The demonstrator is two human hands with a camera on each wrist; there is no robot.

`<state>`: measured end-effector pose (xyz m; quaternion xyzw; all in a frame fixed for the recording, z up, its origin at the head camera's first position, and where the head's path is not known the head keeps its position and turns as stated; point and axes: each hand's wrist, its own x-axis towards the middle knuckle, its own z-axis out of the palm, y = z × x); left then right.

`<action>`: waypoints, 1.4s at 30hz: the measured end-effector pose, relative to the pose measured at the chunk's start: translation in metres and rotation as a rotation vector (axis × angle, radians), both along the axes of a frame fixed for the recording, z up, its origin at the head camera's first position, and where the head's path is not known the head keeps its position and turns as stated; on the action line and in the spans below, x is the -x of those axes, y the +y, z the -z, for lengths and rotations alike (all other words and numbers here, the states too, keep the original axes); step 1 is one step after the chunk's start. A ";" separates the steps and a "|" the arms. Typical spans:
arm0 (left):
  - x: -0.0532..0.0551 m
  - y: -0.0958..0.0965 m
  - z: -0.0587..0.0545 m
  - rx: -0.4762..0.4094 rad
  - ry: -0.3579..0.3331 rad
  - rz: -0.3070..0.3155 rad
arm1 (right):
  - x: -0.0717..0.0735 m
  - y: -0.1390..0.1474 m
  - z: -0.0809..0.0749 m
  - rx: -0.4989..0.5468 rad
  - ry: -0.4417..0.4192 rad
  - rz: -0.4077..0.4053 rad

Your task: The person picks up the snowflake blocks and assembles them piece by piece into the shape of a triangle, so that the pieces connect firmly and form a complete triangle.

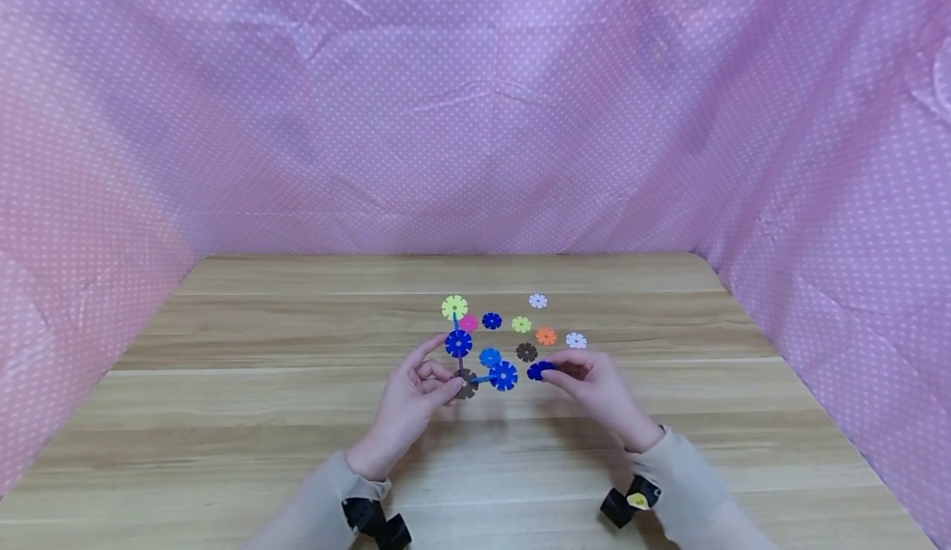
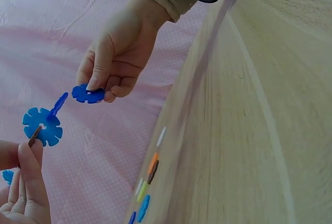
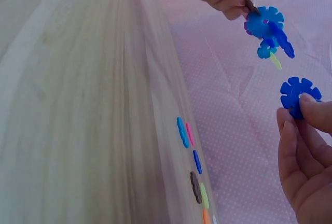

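My left hand (image 1: 412,389) pinches a brown notched plastic disc (image 1: 468,386) that belongs to a chain of interlocked discs held above the table. One branch of it rises through a dark blue disc (image 1: 458,343) to a yellow-green disc (image 1: 455,307). Its other branch runs right to a blue disc (image 1: 503,376), with a dark blue disc (image 2: 58,105) slotted edge-on into it. Between thumb and fingers, my right hand (image 1: 594,381) holds a separate dark blue disc (image 3: 296,93). A small gap separates that disc from the chain's right end.
Several loose discs lie on the wooden table (image 1: 260,418) beyond my hands: light blue (image 1: 489,357), brown (image 1: 526,352), orange (image 1: 546,336), pink (image 1: 468,324), and white (image 1: 575,340) among them. A pink dotted cloth (image 1: 475,120) hangs behind and at both sides.
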<state>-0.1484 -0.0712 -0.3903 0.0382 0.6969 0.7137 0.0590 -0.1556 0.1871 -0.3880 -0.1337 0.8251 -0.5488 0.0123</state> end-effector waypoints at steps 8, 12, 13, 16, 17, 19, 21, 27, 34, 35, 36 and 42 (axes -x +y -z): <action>0.000 0.000 -0.001 0.002 -0.002 0.004 | -0.001 -0.007 -0.001 0.000 0.030 0.016; 0.000 0.000 0.000 -0.001 -0.003 0.006 | -0.002 -0.010 -0.002 0.008 0.051 0.024; 0.000 0.000 0.000 -0.002 -0.003 0.005 | -0.002 -0.011 -0.002 0.010 0.058 0.027; 0.000 0.001 0.000 -0.008 -0.007 0.003 | -0.003 -0.012 -0.004 0.012 0.074 0.034; 0.000 0.001 0.000 -0.009 -0.008 0.001 | -0.003 -0.013 -0.004 0.010 0.078 0.035; -0.001 0.001 0.000 -0.012 -0.011 -0.002 | -0.004 -0.013 -0.004 0.007 0.086 0.037; -0.001 0.001 0.000 -0.014 -0.014 -0.003 | -0.004 -0.013 -0.003 0.002 0.098 0.036; -0.001 0.001 0.000 -0.010 -0.018 -0.006 | -0.004 -0.012 0.000 0.003 0.163 0.024; -0.002 0.001 0.000 0.015 -0.024 0.011 | -0.005 -0.014 0.001 -0.039 0.319 -0.004; -0.002 0.001 0.000 0.017 -0.024 0.014 | -0.005 -0.014 0.001 -0.039 0.347 -0.009; -0.002 0.002 0.000 0.018 -0.024 0.018 | -0.005 -0.015 0.001 -0.035 0.371 -0.011; -0.002 0.004 -0.001 0.013 -0.031 0.033 | -0.004 -0.015 0.003 0.003 0.475 -0.022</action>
